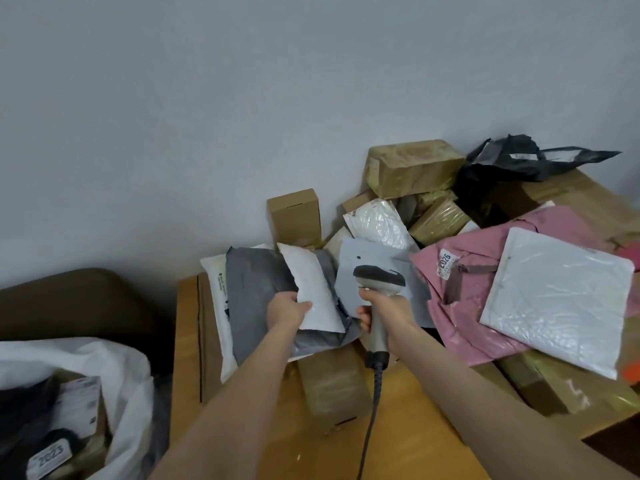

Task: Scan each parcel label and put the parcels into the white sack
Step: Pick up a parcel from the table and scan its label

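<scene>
The white sack point(114, 368) gapes low and well left of both grips, nearest of all, with labelled parcels inside. Both bare forearms reach forward over the desk point(408, 427). The left grip point(289, 308) pinches the near left edge of a white padded parcel point(313, 289), thumb on top. The parcel's long axis runs away from the grip, far end leaning left, broad face up, over a grey bag point(256, 299). Just right of it, the right grip point(384, 311) is clenched round the handle of the scanner point(379, 284), head pointing away and cord point(372, 410) trailing back. Right of that grip lie a pink bag point(460, 306) and a white mailer point(557, 303). Beyond the grips, brown boxes point(414, 168) stand against the wall.
</scene>
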